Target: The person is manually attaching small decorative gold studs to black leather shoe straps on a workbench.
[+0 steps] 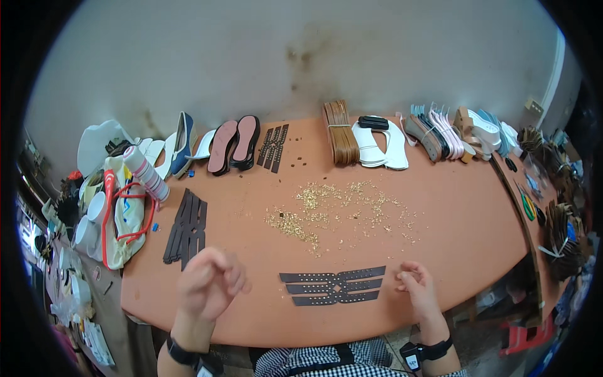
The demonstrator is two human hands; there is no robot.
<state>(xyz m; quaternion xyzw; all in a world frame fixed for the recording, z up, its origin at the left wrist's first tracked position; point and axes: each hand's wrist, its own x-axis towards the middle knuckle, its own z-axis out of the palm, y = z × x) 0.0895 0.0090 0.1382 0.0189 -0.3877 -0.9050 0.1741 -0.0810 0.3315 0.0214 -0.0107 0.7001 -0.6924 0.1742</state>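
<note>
A dark strap piece (336,287) with several long strips lies flat near the table's front edge, its strips dotted with small shiny studs. Left of it, my left hand (212,286) is raised, fingers curled loosely inward; whether they hold anything is hidden. Close to the strap piece's right end, my right hand (416,290) has thumb and fingertips drawn together in a pinch. Anything between those fingertips is too small to make out. Beyond the strap piece, many tiny gold studs (308,200) are scattered across the table. Behind my left hand lies a stack of dark strap pieces (186,227).
Along the wall stand pink-topped soles (249,135), a blue shoe (183,143), a brown bundle (341,135), white cut pieces (394,143) and several tied sandal soles (427,135). A striped can (144,171) and red-handled bag (129,220) sit left. Green-handled cutters (526,206) lie right.
</note>
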